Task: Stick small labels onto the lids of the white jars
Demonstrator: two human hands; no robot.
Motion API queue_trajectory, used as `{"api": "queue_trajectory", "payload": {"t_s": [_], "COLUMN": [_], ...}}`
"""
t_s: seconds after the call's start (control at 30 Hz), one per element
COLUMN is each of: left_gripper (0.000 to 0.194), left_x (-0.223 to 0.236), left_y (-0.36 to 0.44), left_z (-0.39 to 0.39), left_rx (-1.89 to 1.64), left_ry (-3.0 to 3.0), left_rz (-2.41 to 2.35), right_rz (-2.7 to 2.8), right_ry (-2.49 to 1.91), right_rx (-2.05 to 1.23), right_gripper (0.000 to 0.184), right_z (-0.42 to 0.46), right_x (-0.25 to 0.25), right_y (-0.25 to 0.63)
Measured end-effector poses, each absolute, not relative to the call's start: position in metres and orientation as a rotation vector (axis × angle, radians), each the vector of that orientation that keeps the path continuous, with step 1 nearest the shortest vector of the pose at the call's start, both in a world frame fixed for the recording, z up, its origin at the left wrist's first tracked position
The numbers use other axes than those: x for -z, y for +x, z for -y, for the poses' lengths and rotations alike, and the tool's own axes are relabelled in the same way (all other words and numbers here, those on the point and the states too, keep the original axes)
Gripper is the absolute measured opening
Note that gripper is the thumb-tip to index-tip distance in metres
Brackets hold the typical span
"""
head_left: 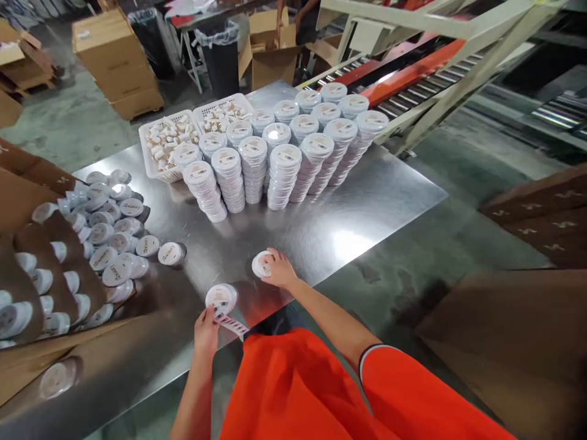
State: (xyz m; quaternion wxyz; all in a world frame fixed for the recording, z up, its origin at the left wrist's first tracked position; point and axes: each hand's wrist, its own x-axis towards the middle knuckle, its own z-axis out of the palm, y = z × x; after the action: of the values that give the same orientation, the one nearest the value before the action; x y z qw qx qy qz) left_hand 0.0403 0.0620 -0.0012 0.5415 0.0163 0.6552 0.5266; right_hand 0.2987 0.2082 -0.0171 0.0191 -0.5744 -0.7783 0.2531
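I stand at a steel table (pixel 367 201). My right hand (pixel 277 269) is closed around a round white container (pixel 260 264) resting on the table near the front edge. My left hand (pixel 206 333) pinches a strip of labels (pixel 232 323) beside a second round container (pixel 221 298) whose top bears a label. Several tall stacks of labelled round containers (pixel 284 156) stand in rows at the middle of the table.
Loose white containers (pixel 110 235) spill from a cardboard box (pixel 27 269) on the left. Two white baskets (pixel 170 146) of small pieces stand behind the stacks. A roller conveyor (pixel 413 85) runs at the right rear; cartons, bins and another person stand beyond.
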Motion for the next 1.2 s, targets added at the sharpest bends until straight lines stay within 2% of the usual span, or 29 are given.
{"api": "queue_trajectory", "payload": {"t_s": [0.2, 0.27, 0.4, 0.47, 0.57, 0.77, 0.93, 1.0, 1.13, 1.2], "left_gripper": [0.042, 0.043, 0.055, 0.049, 0.037, 0.047, 0.044, 0.047, 0.049, 0.045], "left_x": [-0.003, -0.006, -0.011, -0.011, -0.007, -0.003, -0.007, -0.008, 0.001, 0.012], "left_y": [0.045, 0.042, 0.024, 0.013, 0.002, 0.01, 0.014, 0.011, 0.0, -0.004], "left_z": [-0.071, -0.068, -0.049, -0.036, -0.026, -0.04, -0.047, -0.046, -0.042, -0.041], "left_rx": [-1.262, -1.273, -1.295, -1.291, -1.32, -1.264, -1.258, -1.258, -1.269, -1.238], "left_ry": [-0.03, -0.04, 0.02, 0.076, 0.115, 0.12, 0.118, 0.127, 0.108, 0.064], "left_rz": [-1.503, -1.462, -1.334, -1.294, -1.24, -1.132, -1.096, -1.084, -1.067, -1.06], "right_rz": [2.221, 2.2, 2.341, 2.488, 2.632, 2.519, 2.343, 2.234, 1.889, 1.668], "right_ry": [-1.772, -1.643, -1.245, -1.151, -1.123, -1.06, -1.085, -1.066, -1.052, -1.12], "right_rx": [-0.835, -0.834, -0.909, -0.926, -0.912, -1.135, -1.312, -1.393, -1.573, -1.638], "right_gripper": [0.052, 0.052, 0.056, 0.057, 0.058, 0.061, 0.057, 0.064, 0.092, 0.09], "right_z": [-0.201, -0.192, -0.17, -0.161, -0.152, -0.143, -0.137, -0.138, -0.144, -0.143], "right_x": [0.014, 0.0, -0.031, -0.039, -0.042, -0.04, -0.036, -0.033, -0.015, 0.003], "right_y": [0.282, 0.267, 0.219, 0.195, 0.174, 0.174, 0.17, 0.172, 0.194, 0.208]}}
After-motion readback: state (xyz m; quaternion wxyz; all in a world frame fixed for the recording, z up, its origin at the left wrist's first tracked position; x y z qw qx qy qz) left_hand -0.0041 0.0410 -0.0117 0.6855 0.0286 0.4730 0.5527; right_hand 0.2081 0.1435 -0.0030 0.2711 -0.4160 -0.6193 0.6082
